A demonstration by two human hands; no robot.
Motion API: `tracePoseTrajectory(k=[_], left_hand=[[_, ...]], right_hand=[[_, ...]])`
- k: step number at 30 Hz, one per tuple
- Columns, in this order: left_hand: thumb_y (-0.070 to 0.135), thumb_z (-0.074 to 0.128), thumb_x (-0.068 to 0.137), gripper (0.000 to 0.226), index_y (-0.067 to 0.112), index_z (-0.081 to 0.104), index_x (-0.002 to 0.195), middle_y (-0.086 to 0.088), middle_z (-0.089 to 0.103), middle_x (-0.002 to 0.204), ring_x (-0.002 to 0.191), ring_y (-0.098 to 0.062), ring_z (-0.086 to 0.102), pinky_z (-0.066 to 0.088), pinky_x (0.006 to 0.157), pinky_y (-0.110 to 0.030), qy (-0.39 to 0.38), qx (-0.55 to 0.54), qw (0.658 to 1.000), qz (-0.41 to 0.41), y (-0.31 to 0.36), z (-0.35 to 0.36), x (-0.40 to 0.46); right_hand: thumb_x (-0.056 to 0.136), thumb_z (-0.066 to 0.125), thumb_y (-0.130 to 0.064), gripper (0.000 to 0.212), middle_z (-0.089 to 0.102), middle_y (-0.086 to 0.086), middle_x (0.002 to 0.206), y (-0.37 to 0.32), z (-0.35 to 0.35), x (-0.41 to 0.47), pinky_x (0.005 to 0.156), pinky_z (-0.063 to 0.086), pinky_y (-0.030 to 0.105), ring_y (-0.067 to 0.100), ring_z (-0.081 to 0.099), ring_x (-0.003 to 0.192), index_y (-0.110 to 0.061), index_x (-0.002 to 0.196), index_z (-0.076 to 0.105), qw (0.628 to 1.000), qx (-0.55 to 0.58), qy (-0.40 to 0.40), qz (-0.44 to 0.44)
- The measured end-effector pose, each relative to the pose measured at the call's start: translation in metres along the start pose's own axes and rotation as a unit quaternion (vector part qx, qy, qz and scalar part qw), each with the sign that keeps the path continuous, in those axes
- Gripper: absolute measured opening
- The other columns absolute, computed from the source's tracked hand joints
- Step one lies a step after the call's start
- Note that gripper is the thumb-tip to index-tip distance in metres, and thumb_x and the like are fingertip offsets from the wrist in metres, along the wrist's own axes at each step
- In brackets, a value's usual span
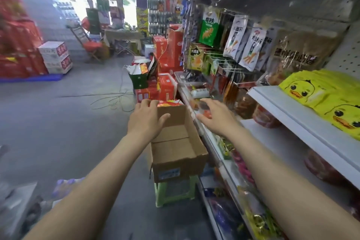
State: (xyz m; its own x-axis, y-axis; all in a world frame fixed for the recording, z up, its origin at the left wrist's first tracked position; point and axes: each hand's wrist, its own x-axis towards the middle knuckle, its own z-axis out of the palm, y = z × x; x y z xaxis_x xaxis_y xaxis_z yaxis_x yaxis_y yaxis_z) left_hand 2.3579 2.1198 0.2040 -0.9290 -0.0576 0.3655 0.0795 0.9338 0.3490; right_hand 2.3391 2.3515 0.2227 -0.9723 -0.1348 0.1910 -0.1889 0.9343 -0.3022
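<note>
An open brown cardboard box (176,142) stands on a green plastic stool (173,191) beside the shop shelving. A few red snack packets (171,103) show at its far end. My left hand (145,118) reaches over the box's left far corner, fingers spread and relaxed, holding nothing. My right hand (216,116) stretches out over the edge of the lower shelf (196,121) next to the box, fingers extended above red packets, holding nothing.
White shelves (288,111) on the right carry yellow duck-print bags (327,101) and red packets; snack bags hang on pegs (243,45) above. Red cartons (167,76) are stacked ahead. The grey floor (64,123) stretches left, with cables and stacked boxes (56,56).
</note>
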Motion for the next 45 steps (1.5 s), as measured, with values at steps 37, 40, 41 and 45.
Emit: tracePoseTrajectory(k=[37,40,41,45], left_hand=[[0.04,0.052,0.097,0.059,0.031,0.028,0.15,-0.008,0.058,0.133,0.119,-0.028,0.056,0.046,0.088,-0.034,-0.319,-0.215,0.799,-0.463,-0.192,0.406,0.127],[0.039,0.055,0.095,0.057,0.032,0.033,0.147,-0.006,0.059,0.132,0.117,-0.027,0.056,0.047,0.093,-0.039,-0.295,-0.223,0.799,-0.475,-0.197,0.411,0.128],[0.039,0.055,0.095,0.054,0.033,0.036,0.146,-0.005,0.061,0.129,0.116,-0.027,0.057,0.048,0.093,-0.04,-0.292,-0.221,0.798,-0.479,-0.2,0.412,0.127],[0.041,0.049,0.097,0.046,0.037,0.042,0.142,-0.002,0.065,0.123,0.11,-0.026,0.06,0.05,0.091,-0.041,-0.294,-0.217,0.799,-0.478,-0.217,0.412,0.124]], right_hand=[[0.101,0.051,-0.034,0.06,0.04,0.01,0.152,0.224,0.367,0.279,0.11,0.032,0.034,0.029,0.039,0.139,-0.007,0.151,0.031,0.844,0.137,-0.396,0.333],[0.099,0.058,-0.025,0.049,0.054,0.011,0.141,0.219,0.37,0.276,0.098,0.038,0.029,0.029,0.05,0.13,-0.008,0.143,0.046,0.858,0.127,-0.37,0.333],[0.098,0.059,-0.024,0.047,0.057,0.01,0.138,0.217,0.372,0.276,0.093,0.038,0.027,0.028,0.052,0.127,-0.01,0.141,0.049,0.862,0.129,-0.36,0.333],[0.099,0.057,-0.025,0.036,0.067,0.005,0.121,0.203,0.375,0.273,0.081,0.037,0.024,0.022,0.06,0.102,-0.019,0.134,0.057,0.876,0.11,-0.324,0.339]])
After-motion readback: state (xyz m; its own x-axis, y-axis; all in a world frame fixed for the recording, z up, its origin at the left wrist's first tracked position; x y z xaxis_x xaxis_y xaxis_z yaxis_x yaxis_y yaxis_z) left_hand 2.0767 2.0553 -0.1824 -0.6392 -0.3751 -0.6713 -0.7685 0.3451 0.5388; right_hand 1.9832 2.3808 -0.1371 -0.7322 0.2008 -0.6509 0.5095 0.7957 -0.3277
